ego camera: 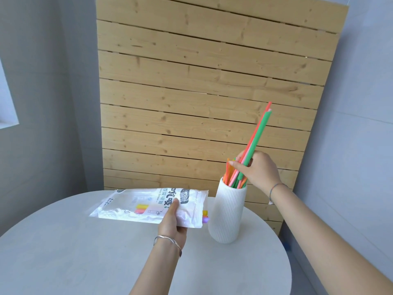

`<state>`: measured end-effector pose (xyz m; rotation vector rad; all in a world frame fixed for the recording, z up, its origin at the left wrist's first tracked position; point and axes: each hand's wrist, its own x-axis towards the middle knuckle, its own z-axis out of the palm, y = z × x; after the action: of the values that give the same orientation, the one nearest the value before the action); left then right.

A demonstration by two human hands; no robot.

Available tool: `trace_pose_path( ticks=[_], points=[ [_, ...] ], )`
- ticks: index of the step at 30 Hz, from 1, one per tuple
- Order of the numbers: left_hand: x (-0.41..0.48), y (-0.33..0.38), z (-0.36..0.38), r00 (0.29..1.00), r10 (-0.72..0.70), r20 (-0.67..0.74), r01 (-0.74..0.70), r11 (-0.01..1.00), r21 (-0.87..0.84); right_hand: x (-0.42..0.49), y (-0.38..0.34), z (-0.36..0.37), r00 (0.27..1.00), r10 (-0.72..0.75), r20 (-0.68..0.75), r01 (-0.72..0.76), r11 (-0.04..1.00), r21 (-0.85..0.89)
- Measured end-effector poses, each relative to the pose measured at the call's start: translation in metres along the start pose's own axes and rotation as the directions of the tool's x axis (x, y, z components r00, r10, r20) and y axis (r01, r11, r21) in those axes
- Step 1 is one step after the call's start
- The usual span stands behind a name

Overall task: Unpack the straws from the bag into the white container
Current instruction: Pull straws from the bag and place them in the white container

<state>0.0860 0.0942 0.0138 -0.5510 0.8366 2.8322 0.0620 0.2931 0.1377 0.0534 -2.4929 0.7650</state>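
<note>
My left hand grips the clear plastic straw bag near its open right end and holds it just above the table. A few coloured straws show inside the bag, and their ends poke out at the right. The white ribbed container stands upright to the right of the bag, with several orange, green and pink straws in it. My right hand is above its mouth, closed on a green, a red and a pink straw whose lower ends reach into the container.
The round grey table carries the container, with its edge curving close behind and to the right of it. A wooden slatted panel leans against the wall right behind the table. Grey walls stand on both sides.
</note>
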Motion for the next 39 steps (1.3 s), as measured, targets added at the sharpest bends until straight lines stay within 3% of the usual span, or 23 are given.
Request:
trace_pose_path(
  ticks=[6, 11, 18, 28, 33, 39],
  points=[
    [0.001, 0.001, -0.001, 1.000, -0.008, 0.007, 0.008, 1.000, 0.010, -0.004, 0.001, 0.000, 0.996, -0.054, -0.069, 0.053, 0.998, -0.015],
    [0.000, 0.001, -0.003, 1.000, -0.011, 0.002, 0.011, 1.000, 0.003, -0.013, 0.010, 0.009, 0.994, -0.076, -0.078, 0.088, 0.982, 0.164],
    [0.001, 0.003, -0.003, 1.000, -0.011, 0.009, 0.011, 1.000, -0.021, -0.011, 0.008, 0.002, 0.992, -0.059, -0.112, 0.084, 0.969, 0.234],
    [0.000, 0.002, -0.003, 1.000, -0.012, 0.006, 0.012, 0.999, -0.034, -0.002, -0.005, -0.008, 0.993, 0.102, -0.066, -0.099, 0.994, 0.041],
    [-0.001, 0.002, -0.004, 1.000, -0.021, 0.006, 0.021, 1.000, -0.016, -0.003, -0.008, -0.011, 0.998, 0.030, -0.055, -0.030, 1.000, -0.004],
    [-0.002, 0.002, -0.004, 1.000, -0.028, 0.003, 0.028, 0.999, -0.019, -0.002, -0.012, -0.013, 0.988, 0.070, -0.141, -0.076, 0.996, -0.035]
  ],
)
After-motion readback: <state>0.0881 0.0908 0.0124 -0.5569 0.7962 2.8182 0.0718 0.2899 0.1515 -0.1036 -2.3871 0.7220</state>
